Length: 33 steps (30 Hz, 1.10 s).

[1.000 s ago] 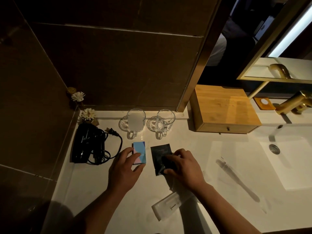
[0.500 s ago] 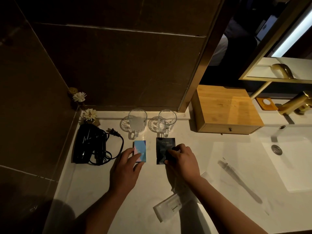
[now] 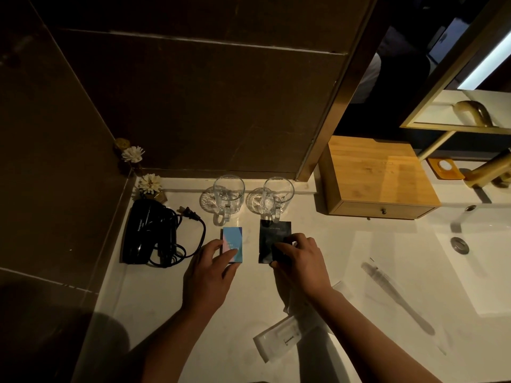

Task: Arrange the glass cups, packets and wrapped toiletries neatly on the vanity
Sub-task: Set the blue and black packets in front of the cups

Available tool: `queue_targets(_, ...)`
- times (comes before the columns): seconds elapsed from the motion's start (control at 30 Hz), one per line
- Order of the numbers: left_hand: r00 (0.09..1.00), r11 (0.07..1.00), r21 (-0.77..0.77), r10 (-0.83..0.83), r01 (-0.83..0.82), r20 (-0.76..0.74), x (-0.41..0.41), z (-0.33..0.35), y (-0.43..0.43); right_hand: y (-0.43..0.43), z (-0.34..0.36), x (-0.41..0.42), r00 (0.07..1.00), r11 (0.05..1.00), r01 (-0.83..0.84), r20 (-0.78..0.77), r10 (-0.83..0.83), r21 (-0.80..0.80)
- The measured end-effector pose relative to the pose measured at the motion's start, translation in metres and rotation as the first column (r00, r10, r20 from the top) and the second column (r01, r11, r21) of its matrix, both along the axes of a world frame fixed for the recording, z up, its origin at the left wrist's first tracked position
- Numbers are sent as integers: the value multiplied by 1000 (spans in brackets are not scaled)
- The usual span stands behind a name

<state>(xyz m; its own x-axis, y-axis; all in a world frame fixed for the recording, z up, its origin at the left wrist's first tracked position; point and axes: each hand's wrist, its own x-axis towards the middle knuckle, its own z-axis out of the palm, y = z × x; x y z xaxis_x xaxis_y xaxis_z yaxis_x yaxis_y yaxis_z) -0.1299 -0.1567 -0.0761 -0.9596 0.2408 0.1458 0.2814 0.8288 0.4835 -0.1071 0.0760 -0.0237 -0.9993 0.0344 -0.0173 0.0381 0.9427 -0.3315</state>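
Two glass cups (image 3: 228,193) (image 3: 277,195) stand side by side on glass coasters at the back of the white vanity (image 3: 154,305). In front of the left cup lies a blue and pink packet (image 3: 232,241); my left hand (image 3: 208,275) rests its fingers on its near edge. A black packet (image 3: 272,236) lies in front of the right cup, with my right hand (image 3: 300,261) pressing its near right corner. A white wrapped toiletry (image 3: 279,340) lies askew near the front edge. A clear-wrapped toothbrush (image 3: 395,294) lies diagonally to the right.
A black hair dryer (image 3: 146,233) with coiled cord sits at the left by two small flowers (image 3: 149,183). A wooden drawer box (image 3: 376,178) stands right of the cups. The sink basin (image 3: 481,261) and gold tap (image 3: 489,170) are at far right.
The black packet has been slid away from me and straightened under the right cup. The blue packet has shifted slightly back under the left cup. Both hands followed.
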Motion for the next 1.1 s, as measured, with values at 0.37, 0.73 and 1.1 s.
queue_targets(0.37, 1000, 1000, -15, 4, -4, -5, 0, -1, 1, 3, -1, -6, 1000, 1000, -28, -10, 28, 10)
queue_targets(0.73, 1000, 999, -29, 14, -14, -5, -1, 1, 2, 1, -2, -8, 1000, 1000, -15, -17, 15, 9)
queue_targets(1.1, 1000, 1000, -23, 4, -5, -19, 0, 4, 3, -1, -1, -8, 1000, 1000, 7, -19, -7, 2)
